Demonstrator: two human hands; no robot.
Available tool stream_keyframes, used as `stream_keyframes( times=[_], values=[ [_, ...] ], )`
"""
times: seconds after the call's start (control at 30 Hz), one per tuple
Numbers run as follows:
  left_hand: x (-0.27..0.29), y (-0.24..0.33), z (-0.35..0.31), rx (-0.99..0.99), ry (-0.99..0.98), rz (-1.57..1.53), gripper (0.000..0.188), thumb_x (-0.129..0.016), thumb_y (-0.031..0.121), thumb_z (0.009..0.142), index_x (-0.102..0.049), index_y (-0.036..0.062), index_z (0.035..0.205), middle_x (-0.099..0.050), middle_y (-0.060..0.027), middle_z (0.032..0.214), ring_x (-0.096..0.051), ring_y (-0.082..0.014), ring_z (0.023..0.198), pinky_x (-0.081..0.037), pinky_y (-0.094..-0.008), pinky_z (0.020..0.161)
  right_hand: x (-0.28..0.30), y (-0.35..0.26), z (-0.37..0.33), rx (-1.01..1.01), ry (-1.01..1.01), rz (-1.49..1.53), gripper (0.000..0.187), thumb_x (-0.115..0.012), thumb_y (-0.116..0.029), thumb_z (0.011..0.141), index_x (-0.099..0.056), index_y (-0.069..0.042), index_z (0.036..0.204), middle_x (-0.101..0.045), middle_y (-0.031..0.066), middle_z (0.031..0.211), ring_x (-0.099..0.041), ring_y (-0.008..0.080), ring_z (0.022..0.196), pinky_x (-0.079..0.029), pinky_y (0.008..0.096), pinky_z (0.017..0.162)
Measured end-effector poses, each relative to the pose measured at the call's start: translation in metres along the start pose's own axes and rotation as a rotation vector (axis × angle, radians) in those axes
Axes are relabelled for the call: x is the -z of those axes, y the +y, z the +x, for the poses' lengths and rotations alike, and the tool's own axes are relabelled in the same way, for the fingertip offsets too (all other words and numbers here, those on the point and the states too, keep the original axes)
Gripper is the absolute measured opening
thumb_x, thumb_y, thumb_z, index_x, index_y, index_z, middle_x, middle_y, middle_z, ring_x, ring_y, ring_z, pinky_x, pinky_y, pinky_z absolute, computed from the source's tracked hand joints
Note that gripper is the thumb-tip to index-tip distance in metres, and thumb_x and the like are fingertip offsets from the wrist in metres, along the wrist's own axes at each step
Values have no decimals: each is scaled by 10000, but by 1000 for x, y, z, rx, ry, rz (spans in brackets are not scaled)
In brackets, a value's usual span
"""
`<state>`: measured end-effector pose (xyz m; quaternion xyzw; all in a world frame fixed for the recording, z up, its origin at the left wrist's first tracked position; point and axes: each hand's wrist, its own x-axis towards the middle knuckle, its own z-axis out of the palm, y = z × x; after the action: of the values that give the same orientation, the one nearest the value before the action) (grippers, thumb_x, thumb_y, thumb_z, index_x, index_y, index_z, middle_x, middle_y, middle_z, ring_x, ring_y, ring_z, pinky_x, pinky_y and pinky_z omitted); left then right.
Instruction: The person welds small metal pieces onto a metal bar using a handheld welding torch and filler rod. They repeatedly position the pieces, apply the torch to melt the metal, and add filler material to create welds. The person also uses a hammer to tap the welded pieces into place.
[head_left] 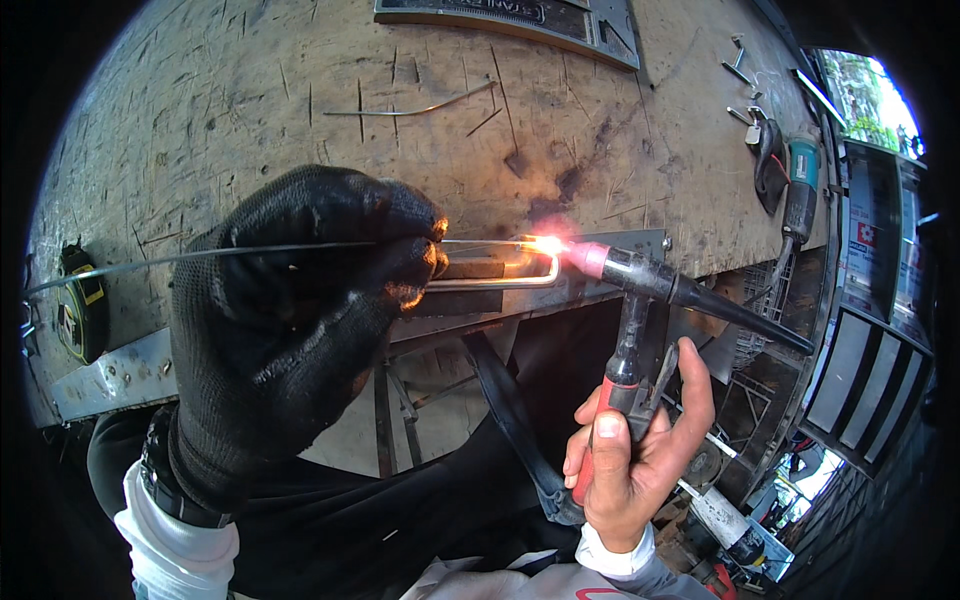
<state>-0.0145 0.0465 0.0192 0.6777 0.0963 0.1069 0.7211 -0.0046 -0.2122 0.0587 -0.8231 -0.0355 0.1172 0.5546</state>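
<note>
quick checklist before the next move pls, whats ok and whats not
1. Thin rod gripped: ok, pinched in the fingers of the left hand.
2. Left hand covered: ok, black glove.
3. Right hand covered: not ok, bare on the handle of the torch.
4. Torch aimed: ok, its pink nozzle points at the bright glow.
5. Thin rod's tip touching the bent rod: cannot tell, glare hides it.
6. Tape measure away from the glow: ok, beyond the left hand.

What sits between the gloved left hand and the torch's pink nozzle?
In the head view, the end of a thin rod, a bright glow and part of a bent metal rod lie between the left hand and the pink nozzle.
</note>
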Motion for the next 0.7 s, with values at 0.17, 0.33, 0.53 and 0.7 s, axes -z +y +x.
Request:
stream_keyframes(
  times=[0.17,0.33,0.53,0.7],
  values=[
    [3,6,-3,69,4,1,275,-683,18,928,-653,-25,1198,-714,-138,1084,-722,-240,977,-561,-369,918,6,4,2,55,-39,-28,720,-598,-138,1008,-167,-78,1581,-611,142,892,-532,108,483,-462,237,419],
    [3,16,-6,141,10,72,343,-714,37,913,-629,-37,1237,-735,-139,1074,-724,-248,976,-554,-383,936,6,1,-5,-35,-25,100,756,-592,-20,972,-140,-32,1577,-628,175,1022,-555,94,577,-486,235,490],
    [-2,11,-3,132,45,-113,272,-671,8,937,-649,-34,1205,-723,-144,1107,-725,-246,997,-558,-371,932,1,-5,1,-4,-21,102,785,-645,-98,986,-133,-46,1579,-633,167,949,-555,91,547,-471,225,471],
    [6,6,-3,62,-3,27,259,-668,-4,940,-656,-21,1199,-712,-133,1105,-717,-231,1002,-565,-367,915,5,3,-9,-34,-17,86,793,-653,-112,988,-131,-62,1583,-634,163,954,-563,88,547,-472,225,473]
  ],
)
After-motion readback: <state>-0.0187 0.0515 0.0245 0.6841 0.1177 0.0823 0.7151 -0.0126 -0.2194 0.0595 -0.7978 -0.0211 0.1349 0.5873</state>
